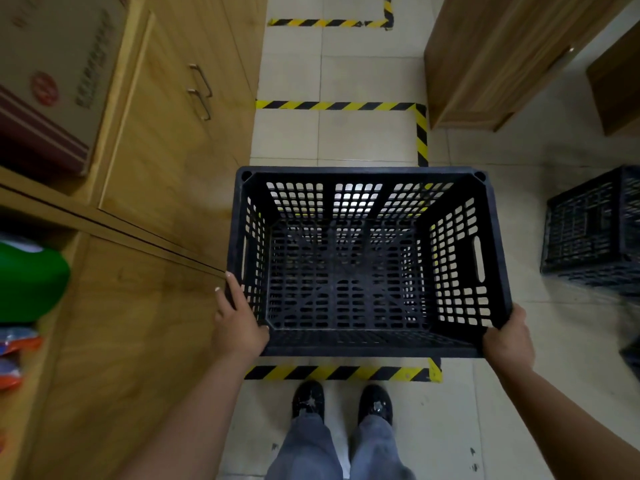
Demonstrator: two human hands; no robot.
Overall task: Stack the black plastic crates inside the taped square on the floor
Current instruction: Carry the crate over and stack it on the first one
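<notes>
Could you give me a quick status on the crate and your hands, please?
Left hand and right hand grip black crate at near corners. Crate over taped square, empty inside. Second crate waits right, outside tape.

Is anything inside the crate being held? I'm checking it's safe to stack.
No, the held crate, gripped by the left hand and right hand, shows only its bare perforated bottom.

Pale tiled floor (346, 140) with striped tape square (339, 106), second crate (588, 230), shoes (308, 400).
</notes>
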